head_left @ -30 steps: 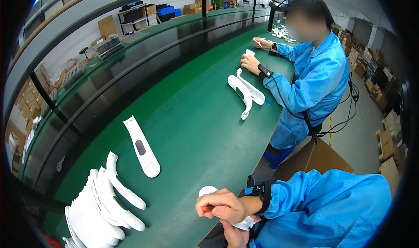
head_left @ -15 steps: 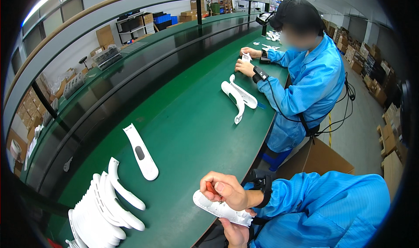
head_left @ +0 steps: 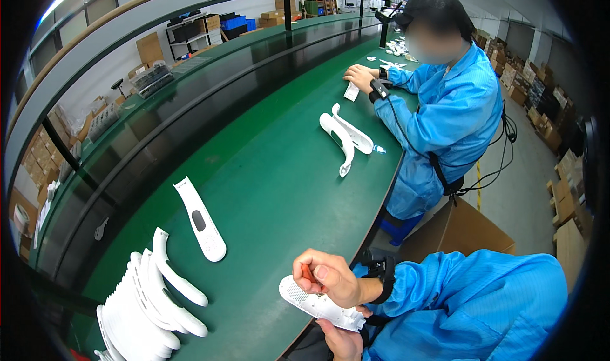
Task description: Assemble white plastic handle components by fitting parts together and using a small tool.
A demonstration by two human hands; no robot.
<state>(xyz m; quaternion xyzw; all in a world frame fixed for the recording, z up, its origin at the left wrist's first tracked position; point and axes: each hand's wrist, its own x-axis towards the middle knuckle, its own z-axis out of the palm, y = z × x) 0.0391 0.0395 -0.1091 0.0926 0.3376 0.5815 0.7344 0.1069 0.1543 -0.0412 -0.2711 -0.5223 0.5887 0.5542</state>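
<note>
My right hand (head_left: 327, 280), its fingers curled, grips an orange-red handle (head_left: 307, 273); the rest of that tool is hidden by the hand. It sits over a white plastic shell part (head_left: 311, 305) with a perforated rounded end. Below, my left hand (head_left: 343, 340) holds the far-from-rounded end of this part, thumb along its edge, beyond the table's edge. Left of my hands, a long white cover (head_left: 202, 224) with a dark oval window lies on the green table (head_left: 254, 234). A row of curved white covers (head_left: 136, 310) stands stacked at the lower left.
A co-worker in a blue smock (head_left: 445, 113) sits farther along the table, both hands at a white part (head_left: 351, 91). Two white curved shells (head_left: 346, 135) lie between us. An open cardboard box (head_left: 454, 231) stands right of the table; a rail (head_left: 190, 2) runs along the far side.
The co-worker's hands have shifted and the white part there now points down toward the table. My hands and the part in them hold nearly the same pose; the view has shifted slightly.
</note>
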